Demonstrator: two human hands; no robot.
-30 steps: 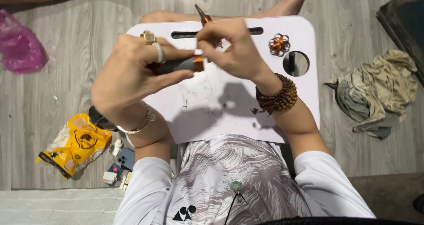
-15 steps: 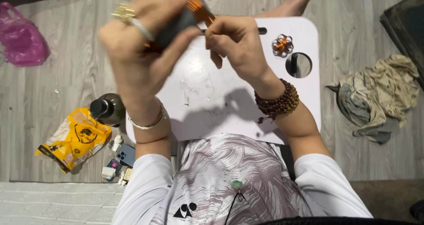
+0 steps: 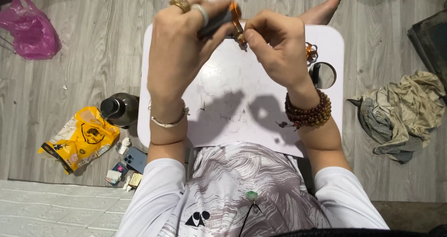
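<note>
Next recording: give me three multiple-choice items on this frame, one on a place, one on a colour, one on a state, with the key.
1. Where does the dark bottle stand?
A. on the white lap table
B. on the floor by the table's left edge
C. on the crumpled cloth

2. What colour is the plastic bag at upper left?
A. pink
B. green
C. black

3. How do the hands hold the small tool?
A. both hands lie flat on the table
B. only the right hand touches it
C. left hand wraps the dark handle, right hand pinches at its orange tip

Key: 1 B, the bottle sits on grey floorboards beside the white lap table, above the yellow packet. 2 A, the bag is plainly pink. 3 C, both hands are raised over the table, meeting at the small tool.
</note>
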